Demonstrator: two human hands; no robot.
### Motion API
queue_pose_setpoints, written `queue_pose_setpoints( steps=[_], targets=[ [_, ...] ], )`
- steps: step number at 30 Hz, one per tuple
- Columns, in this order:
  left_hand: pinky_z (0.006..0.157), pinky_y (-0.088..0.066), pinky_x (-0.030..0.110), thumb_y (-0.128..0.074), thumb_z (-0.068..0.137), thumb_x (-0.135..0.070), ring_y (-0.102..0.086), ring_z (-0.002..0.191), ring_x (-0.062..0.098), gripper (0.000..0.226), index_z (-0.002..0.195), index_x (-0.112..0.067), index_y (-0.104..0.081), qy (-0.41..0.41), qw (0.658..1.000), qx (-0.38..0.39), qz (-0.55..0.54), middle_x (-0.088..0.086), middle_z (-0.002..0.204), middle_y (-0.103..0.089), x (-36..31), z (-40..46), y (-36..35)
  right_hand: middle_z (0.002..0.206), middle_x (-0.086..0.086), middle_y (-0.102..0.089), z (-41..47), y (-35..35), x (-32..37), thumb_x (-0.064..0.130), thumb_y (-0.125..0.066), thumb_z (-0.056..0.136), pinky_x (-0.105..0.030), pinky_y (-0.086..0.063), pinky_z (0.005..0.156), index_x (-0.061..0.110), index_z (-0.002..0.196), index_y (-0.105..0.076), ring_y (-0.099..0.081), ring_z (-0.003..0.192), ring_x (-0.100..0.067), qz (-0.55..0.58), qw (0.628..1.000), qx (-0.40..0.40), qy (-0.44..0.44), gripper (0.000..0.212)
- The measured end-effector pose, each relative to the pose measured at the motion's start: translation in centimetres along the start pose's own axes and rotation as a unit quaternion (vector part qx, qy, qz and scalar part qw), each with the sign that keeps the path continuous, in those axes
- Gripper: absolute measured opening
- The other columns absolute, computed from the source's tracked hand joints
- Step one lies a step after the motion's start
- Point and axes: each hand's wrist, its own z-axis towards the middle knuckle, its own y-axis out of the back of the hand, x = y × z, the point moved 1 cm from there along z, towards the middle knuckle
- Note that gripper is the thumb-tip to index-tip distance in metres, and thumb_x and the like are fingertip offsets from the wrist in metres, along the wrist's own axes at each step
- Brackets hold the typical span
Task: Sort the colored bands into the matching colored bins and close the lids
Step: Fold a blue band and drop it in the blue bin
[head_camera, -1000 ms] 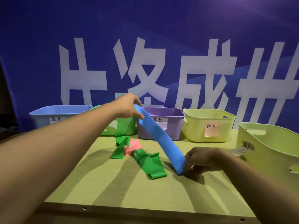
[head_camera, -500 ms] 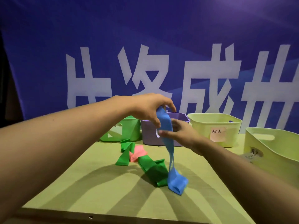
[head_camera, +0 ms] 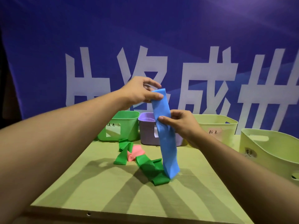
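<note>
The blue band (head_camera: 167, 135) hangs upright above the tabletop (head_camera: 113, 191), directly in front of the purple bin (head_camera: 146, 128). Its lower end is just above or touching the tabletop; contact cannot be determined. The left hand (head_camera: 139, 92) pinches the band's top end between thumb and curled fingers (head_camera: 155, 96), up above the purple bin. The right hand (head_camera: 179, 122) grips the band lower down, about a third of the way along, thumb on the near face and fingers curled behind.

On the tabletop in front of the purple bin lie two green bands: one (head_camera: 123, 152) to the left of the hanging band, another (head_camera: 153, 172) beside its lower end and partly behind it. A pink band (head_camera: 135, 153) lies crumpled between the two green bands, touching both.

The green bin (head_camera: 123, 126) stands immediately left of the purple bin. A pale yellow-green bin (head_camera: 223, 126) with a handwritten label stands to the right of the purple bin. A second pale yellow-green bin (head_camera: 271, 147) stands further right and nearer the camera. All visible bins are uncovered. A blue banner (head_camera: 145, 38) with large white characters hangs behind the purple bin.
</note>
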Motion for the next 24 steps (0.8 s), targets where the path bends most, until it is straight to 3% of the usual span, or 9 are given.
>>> queue_pose_setpoints(
  steps=[3, 6, 10, 14, 17, 19, 24],
  targets=[
    [0.070, -0.062, 0.023, -0.085, 0.081, -0.009, -0.073, 0.096, 0.022, 0.040, 0.117, -0.009, -0.069, -0.027, 0.996, -0.082, -0.037, 0.016, 0.108, -0.072, -0.4, 0.4, 0.4, 0.091, -0.001, -0.080, -0.5, -0.2, -0.9, 0.029, -0.082, 0.085, -0.035, -0.061, 0.074, 0.012, 0.100, -0.078, -0.075, 0.084, -0.018, 0.010, 1.000, -0.005, -0.017, 0.023],
    [0.070, -0.062, 0.024, -0.085, 0.082, -0.009, -0.074, 0.097, 0.024, 0.036, 0.114, -0.010, -0.069, -0.039, 0.990, -0.129, -0.028, 0.019, 0.107, -0.072, -0.3, 0.7, 0.5, 0.088, -0.006, -0.079, -1.8, -0.6, -1.8, 0.027, -0.081, 0.086, -0.026, -0.055, 0.061, 0.010, 0.096, -0.078, -0.070, 0.075, -0.013, 0.039, 0.998, -0.018, -0.036, 0.021],
    [0.074, -0.064, 0.028, -0.083, 0.084, -0.009, -0.073, 0.100, 0.026, 0.029, 0.110, -0.012, -0.069, -0.037, 0.980, -0.188, -0.046, 0.019, 0.110, -0.071, 0.1, 0.9, 1.1, 0.091, -0.003, -0.080, -4.5, -1.5, -3.9, 0.029, -0.082, 0.083, -0.032, -0.060, 0.073, 0.012, 0.097, -0.077, -0.071, 0.076, -0.014, 0.027, 0.996, 0.003, -0.085, 0.023],
    [0.075, -0.063, 0.027, -0.084, 0.084, -0.010, -0.073, 0.098, 0.022, 0.028, 0.105, -0.017, -0.067, -0.025, 0.982, -0.184, -0.025, 0.013, 0.107, -0.071, 0.9, 0.8, 0.8, 0.091, -0.006, -0.080, -7.6, -2.0, -5.9, 0.023, -0.078, 0.088, -0.031, -0.062, 0.071, 0.005, 0.101, -0.076, -0.074, 0.078, -0.019, 0.046, 0.991, 0.019, -0.128, 0.022],
    [0.077, -0.064, 0.029, -0.084, 0.084, -0.010, -0.072, 0.098, 0.022, 0.028, 0.107, -0.016, -0.068, -0.019, 0.982, -0.187, -0.026, 0.012, 0.106, -0.071, 1.7, 0.6, 0.0, 0.076, -0.012, -0.076, -9.5, -2.5, -6.4, 0.031, -0.070, 0.095, -0.028, -0.052, 0.047, 0.003, 0.100, -0.072, -0.067, 0.057, -0.023, 0.009, 0.985, 0.048, -0.163, 0.028],
    [0.079, -0.064, 0.032, -0.084, 0.084, -0.009, -0.072, 0.099, 0.023, 0.031, 0.110, -0.013, -0.068, -0.017, 0.985, -0.171, -0.014, 0.012, 0.106, -0.071, 2.4, 0.5, -0.8, 0.064, -0.012, -0.071, -10.2, -2.9, -6.5, 0.040, -0.065, 0.098, -0.026, -0.045, 0.039, 0.002, 0.100, -0.068, -0.057, 0.044, -0.020, -0.048, 0.977, 0.081, -0.191, 0.038],
    [0.085, -0.063, 0.041, -0.085, 0.082, -0.010, -0.071, 0.098, 0.023, 0.032, 0.109, -0.015, -0.069, -0.012, 0.991, -0.134, 0.003, 0.005, 0.098, -0.070, 4.2, 0.1, -3.3, 0.061, -0.008, -0.071, -10.3, -3.5, -7.0, 0.053, -0.055, 0.100, -0.028, -0.052, 0.046, 0.013, 0.102, -0.052, -0.060, 0.043, -0.020, -0.216, 0.931, 0.137, -0.261, 0.041]
  ],
)
